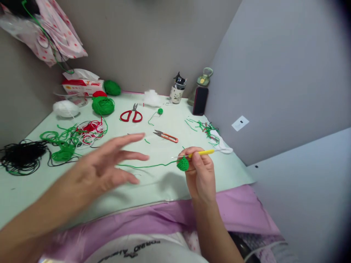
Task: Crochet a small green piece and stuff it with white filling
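My right hand [201, 171] is closed around a crochet hook [202, 153] with a yellow handle, its metal tip pointing left. A small round green crocheted piece [182, 164] hangs at the fingertips of the same hand, below the hook's shaft. From it a strand of green yarn [153, 166] runs left across the table and passes behind my left hand [109, 164]. That hand is slightly blurred and hovers over the table, fingers spread, with nothing gripped. Orange thread snips [166, 136] lie between and beyond the two hands.
Red-handled scissors [131, 115] and a small green crocheted ball [160, 111] lie farther back. Tangled black yarn [23, 155], a green yarn ball [103, 106] and white yarn [65, 109] are at left. A phone [200, 101] leans against a bottle [204, 78]. Yarn scraps [208, 128] lie at right.
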`<action>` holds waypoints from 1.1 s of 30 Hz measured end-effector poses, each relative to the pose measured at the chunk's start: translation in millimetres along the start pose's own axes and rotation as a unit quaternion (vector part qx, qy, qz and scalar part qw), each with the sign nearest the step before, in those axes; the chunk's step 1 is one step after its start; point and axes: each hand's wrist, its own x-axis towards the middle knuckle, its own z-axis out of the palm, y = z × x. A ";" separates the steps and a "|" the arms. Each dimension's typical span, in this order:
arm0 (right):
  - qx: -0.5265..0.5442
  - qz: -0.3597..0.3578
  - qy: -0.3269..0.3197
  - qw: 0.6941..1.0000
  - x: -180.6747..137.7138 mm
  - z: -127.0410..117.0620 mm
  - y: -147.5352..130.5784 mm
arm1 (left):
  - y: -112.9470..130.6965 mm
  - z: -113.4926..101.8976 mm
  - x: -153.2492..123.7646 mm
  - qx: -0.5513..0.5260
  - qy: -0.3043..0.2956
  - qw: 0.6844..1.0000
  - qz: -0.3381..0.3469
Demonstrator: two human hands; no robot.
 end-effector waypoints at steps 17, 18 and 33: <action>-0.073 -0.039 -0.027 0.996 -23.9 12.9 14.6 | -50.3 60.0 12.1 0.040 -0.025 0.998 0.052; -0.078 -0.038 -0.027 0.996 -24.9 12.6 16.7 | -50.2 60.8 10.6 0.010 -0.032 0.999 0.019; -0.022 0.004 -0.076 0.997 -19.1 9.8 8.5 | -39.6 60.6 2.4 -0.033 0.010 0.998 -0.049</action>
